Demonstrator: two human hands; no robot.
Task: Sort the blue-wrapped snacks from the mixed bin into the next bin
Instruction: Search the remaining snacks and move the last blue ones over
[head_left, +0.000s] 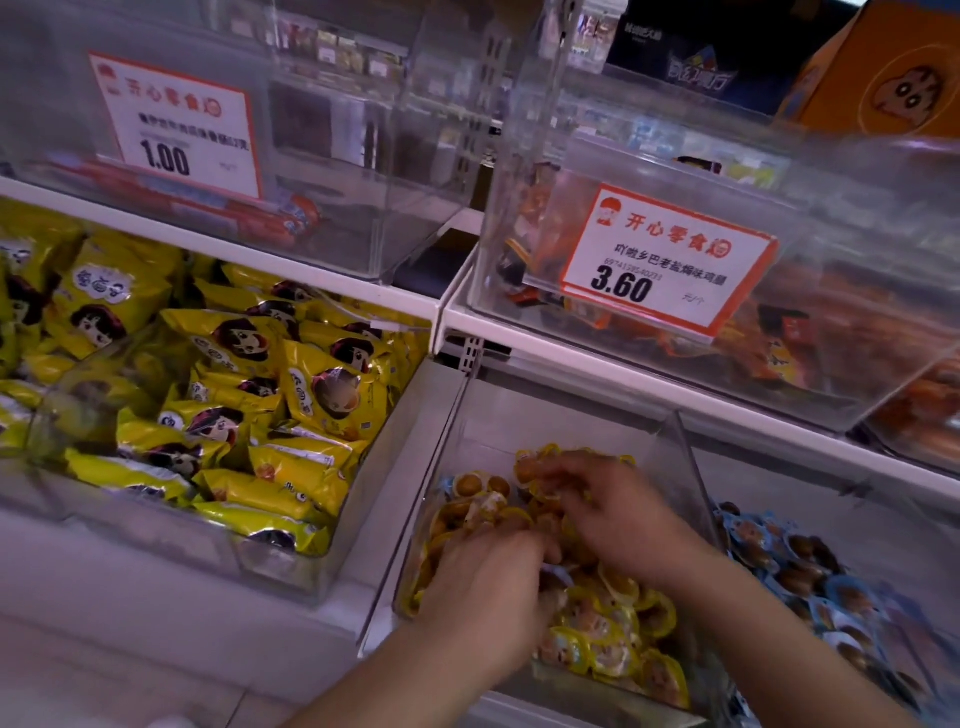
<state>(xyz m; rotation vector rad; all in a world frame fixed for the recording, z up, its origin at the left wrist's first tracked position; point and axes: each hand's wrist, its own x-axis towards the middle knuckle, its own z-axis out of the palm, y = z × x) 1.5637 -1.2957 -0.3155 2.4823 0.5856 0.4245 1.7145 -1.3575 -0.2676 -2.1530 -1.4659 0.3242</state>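
Currently, the blue-wrapped snacks (810, 577) lie heaped in the next bin (883, 525), the clear container immediately right of the mixed bin (691, 467). At least one blue-edged packet (451, 486) is also visible inside the mixed bin, at its far left corner, touching the yellow-wrapped snacks (618, 629) that fill most of that bin.

Both hands are inside the mixed bin. The left hand (483, 587) rests palm-down on the pile toward the bin's left side, fingers curled down into the packets; whether it grips any one packet cannot be told. The right hand (618, 514) reaches across the pile toward the bin's far wall, its fingers bent and buried among the yellow packets; motion blur prevents confirming what it holds. The two hands are close together, nearly touching at the fingertips.

Left of the mixed bin, a larger clear bin (291, 566) holds yellow bags (249, 395) printed with a cartoon face. On the shelf above and behind the mixed bin, a clear bin carries a price card marked 3.60 (665, 260) and contains orange packets (769, 338). Above and to the left of the mixed bin, another clear bin carries a price card marked 1.00 (176, 124) with red wrapped sticks (218, 202) lying along its bottom.
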